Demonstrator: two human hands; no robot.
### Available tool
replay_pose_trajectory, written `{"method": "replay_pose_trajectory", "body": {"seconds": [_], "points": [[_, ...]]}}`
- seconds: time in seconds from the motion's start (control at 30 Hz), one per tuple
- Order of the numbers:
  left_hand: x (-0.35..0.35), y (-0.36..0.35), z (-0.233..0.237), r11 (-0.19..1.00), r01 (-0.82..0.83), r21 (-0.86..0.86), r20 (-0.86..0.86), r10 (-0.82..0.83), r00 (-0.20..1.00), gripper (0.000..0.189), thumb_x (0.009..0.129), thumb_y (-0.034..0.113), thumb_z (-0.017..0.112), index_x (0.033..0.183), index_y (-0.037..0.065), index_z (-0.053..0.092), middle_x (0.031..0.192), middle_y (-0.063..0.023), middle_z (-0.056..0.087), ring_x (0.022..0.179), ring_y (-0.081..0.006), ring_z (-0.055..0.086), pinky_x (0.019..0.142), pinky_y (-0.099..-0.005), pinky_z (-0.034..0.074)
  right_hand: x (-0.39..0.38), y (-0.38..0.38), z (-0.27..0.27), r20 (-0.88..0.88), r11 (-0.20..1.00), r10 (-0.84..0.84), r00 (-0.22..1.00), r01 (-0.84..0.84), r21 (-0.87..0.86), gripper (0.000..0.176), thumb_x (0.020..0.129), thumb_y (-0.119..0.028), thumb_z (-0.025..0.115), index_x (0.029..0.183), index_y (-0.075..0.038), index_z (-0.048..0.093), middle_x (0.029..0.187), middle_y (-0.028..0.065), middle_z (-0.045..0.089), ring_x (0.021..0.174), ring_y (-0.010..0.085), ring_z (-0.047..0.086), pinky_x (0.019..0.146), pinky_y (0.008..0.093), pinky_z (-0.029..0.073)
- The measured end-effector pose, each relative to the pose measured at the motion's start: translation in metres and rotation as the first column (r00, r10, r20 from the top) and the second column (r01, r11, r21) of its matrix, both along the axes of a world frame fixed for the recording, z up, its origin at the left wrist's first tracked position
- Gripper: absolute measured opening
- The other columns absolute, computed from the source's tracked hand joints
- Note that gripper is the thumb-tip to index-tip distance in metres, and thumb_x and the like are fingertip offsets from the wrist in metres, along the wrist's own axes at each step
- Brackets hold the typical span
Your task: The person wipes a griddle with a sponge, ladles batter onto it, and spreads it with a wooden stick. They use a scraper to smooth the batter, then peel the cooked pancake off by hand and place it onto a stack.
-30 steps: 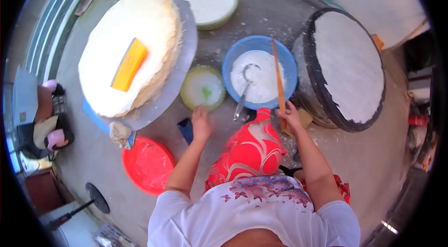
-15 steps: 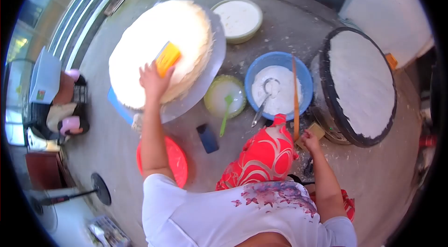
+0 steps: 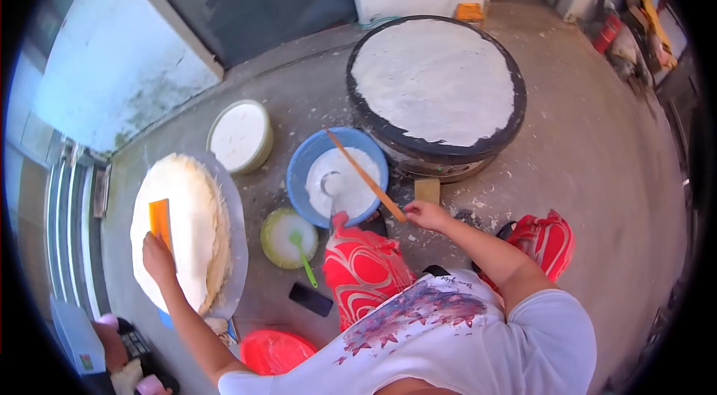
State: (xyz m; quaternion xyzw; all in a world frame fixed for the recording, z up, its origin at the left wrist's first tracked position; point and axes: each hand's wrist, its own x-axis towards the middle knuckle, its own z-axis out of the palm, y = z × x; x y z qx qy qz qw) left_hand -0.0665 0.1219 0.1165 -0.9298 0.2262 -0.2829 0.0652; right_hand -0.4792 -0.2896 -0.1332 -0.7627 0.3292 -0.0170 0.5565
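Observation:
My left hand (image 3: 158,257) grips the lower end of an orange scraper (image 3: 159,219) over a tall stack of thin pale pancakes (image 3: 183,223). The stack sits on a round grey board (image 3: 237,246). In my right hand (image 3: 427,216) is the end of a long flat wooden stick (image 3: 362,171), which slants across a blue basin (image 3: 294,182) of white batter. A metal ladle (image 3: 333,186) rests in that basin. Beyond my right hand, a round black-rimmed griddle (image 3: 519,107) carries a wide layer of white batter (image 3: 437,81).
A green-rimmed bowl of white mixture (image 3: 258,160) stands behind the stack. Near my knee are a yellowish bowl (image 3: 272,253) with a green spatula (image 3: 305,259), a dark phone (image 3: 311,299) and a red basin (image 3: 276,352). A wooden block (image 3: 427,193) is by the griddle.
My view has turned right, so the griddle now lies ahead and the stack at the left. The wooden stick has gone from near upright to slanting left. The scraper stays at my left hand.

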Motion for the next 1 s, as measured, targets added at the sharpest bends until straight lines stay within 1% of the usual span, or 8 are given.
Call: {"method": "replay_pose_trajectory", "body": {"seconds": [0.17,0.23,0.4,0.5,0.57,0.63,0.8,1.0], "points": [[-0.102,-0.108,0.047,0.946,0.324,-0.006,0.028,-0.324,0.946,0.017,0.083,0.011,0.048,0.098,0.002,0.051,0.08,-0.0139,0.053,0.073,-0.0315,0.053,0.062,-0.0405,0.042,0.042,0.031,0.166,0.293,0.935,0.158,0.943,-0.047,-0.351,0.04,0.073,-0.019,0.064,0.11,-0.008,0.052,0.106,0.0129,0.056,0.09,0.0233,0.059,0.078,0.0343,0.046],[-0.151,-0.155,0.046,0.857,0.516,0.001,-0.065,-0.515,0.855,0.017,0.081,0.009,0.05,0.097,0.002,0.052,0.077,-0.0139,0.053,0.071,-0.0308,0.052,0.061,-0.0396,0.041,0.053,0.04,0.22,0.534,0.686,0.321,0.782,0.197,-0.701,0.045,0.072,-0.016,0.062,0.113,-0.007,0.049,0.113,0.0126,0.052,0.102,0.0227,0.054,0.085,0.0364,0.042],[-0.256,-0.245,0.027,0.503,0.863,0.045,-0.349,-0.802,0.485,0.02,0.073,0.009,0.058,0.09,-0.001,0.053,0.075,-0.0106,0.053,0.072,-0.0262,0.053,0.066,-0.0382,0.041,0.046,0.035,0.27,0.222,0.271,0.504,0.835,0.091,-0.958,0.048,0.072,-0.021,0.056,0.117,-0.007,0.047,0.103,0.013,0.054,0.09,0.028,0.055,0.077,0.0396,0.043],[-0.275,-0.274,0.015,0.375,0.897,-0.234,-0.336,-0.897,0.288,0.032,0.07,0.01,0.063,0.099,0.002,0.054,0.095,-0.0111,0.057,0.087,-0.0299,0.055,0.074,-0.0389,0.043,0.02,0.006,0.246,-0.039,0.397,0.411,0.911,-0.217,-0.892,0.021,0.077,-0.013,0.047,0.097,-0.006,0.05,0.066,0.0073,0.059,0.06,0.025,0.06,0.055,0.0374,0.046],[-0.279,-0.278,0.021,0.375,0.891,-0.256,-0.26,-0.915,0.31,0.035,0.069,0.009,0.064,0.102,0.003,0.054,0.103,-0.0126,0.055,0.095,-0.0319,0.053,0.079,-0.0401,0.042,-0.013,-0.036,0.214,0.125,0.519,0.298,0.947,-0.05,-0.853,0.019,0.079,-0.018,0.051,0.09,-0.004,0.051,0.065,0.0099,0.06,0.059,0.0274,0.061,0.054,0.0373,0.047],[-0.275,-0.265,0.005,0.43,0.822,-0.373,-0.278,-0.897,0.343,0.042,0.069,0.007,0.064,0.11,0.011,0.055,0.124,-0.0177,0.043,0.114,-0.0367,0.041,0.091,-0.0443,0.034,-0.053,-0.095,0.215,-0.137,0.768,-0.108,0.985,-0.005,-0.64,0.042,0.068,-0.034,0.067,0.097,-0.007,0.054,0.082,0.0128,0.063,0.079,0.0284,0.062,0.068,0.0382,0.048],[-0.275,-0.226,-0.032,0.607,0.613,-0.505,-0.379,-0.795,0.474,0.042,0.073,0.006,0.061,0.113,0.004,0.051,0.127,-0.019,0.04,0.118,-0.0395,0.037,0.096,-0.0454,0.03,-0.169,-0.258,0.124,0.104,0.544,-0.769,0.631,0.731,-0.411,0.048,0.066,-0.022,0.068,0.106,-0.003,0.052,0.095,0.017,0.061,0.086,0.0312,0.06,0.074,0.039,0.048],[-0.298,-0.222,-0.068,0.721,0.325,-0.612,-0.518,-0.676,0.524,0.043,0.082,0.01,0.044,0.124,-0.001,0.039,0.134,-0.0222,0.03,0.124,-0.0378,0.028,0.101,-0.0443,0.021,-0.157,-0.314,0.125,0.039,0.294,-0.882,0.469,0.614,-0.732,0.043,0.068,-0.022,0.066,0.105,-0.004,0.054,0.091,0.0185,0.062,0.083,0.0346,0.061,0.069,0.04,0.05]]}}
